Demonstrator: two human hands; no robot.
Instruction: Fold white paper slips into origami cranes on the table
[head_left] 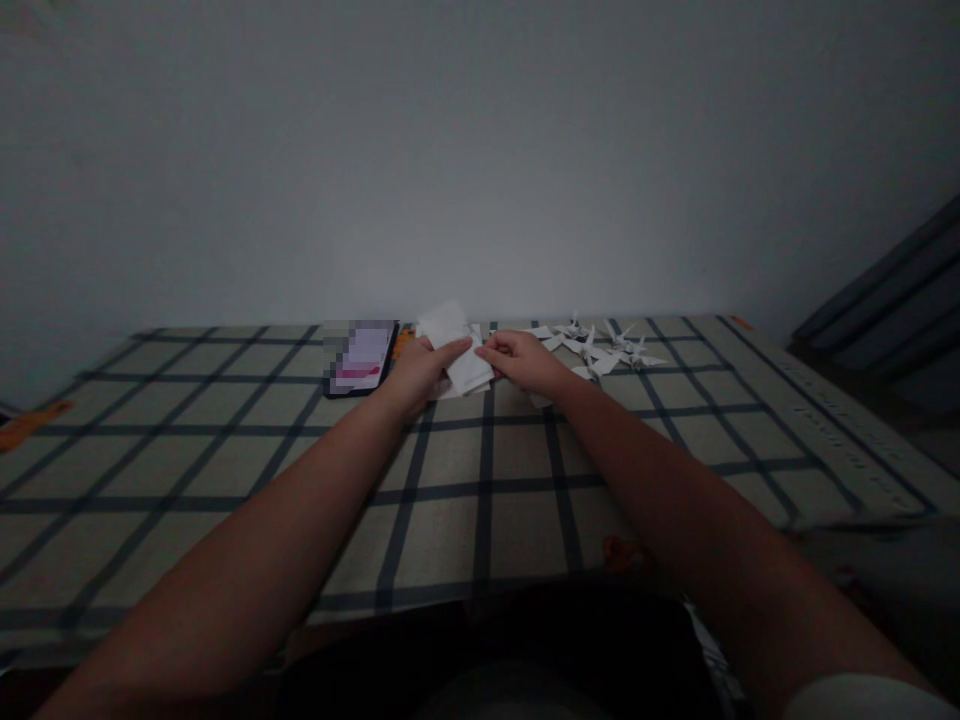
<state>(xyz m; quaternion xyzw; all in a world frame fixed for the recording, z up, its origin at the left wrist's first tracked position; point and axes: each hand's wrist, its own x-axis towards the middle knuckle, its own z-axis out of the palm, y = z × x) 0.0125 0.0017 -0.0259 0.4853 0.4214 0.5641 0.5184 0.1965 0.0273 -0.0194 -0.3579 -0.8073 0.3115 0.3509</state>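
Several white paper sheets (471, 372) are held up near the back of the table. My left hand (420, 372) is closed on them, its thumb lying across the front. On their right edge, my right hand (523, 362) has its fingertips pinched together, apparently on a sheet's border. Just right of that hand lie several folded white paper cranes (592, 355), grouped close together. Part of another white paper piece shows beneath my right wrist.
A phone (362, 358) with a lit, blurred-out screen lies left of my left hand. The checked tablecloth (517, 450) covers the table, which meets a plain wall (480, 160). Dark striped fabric (892, 265) hangs at the far right.
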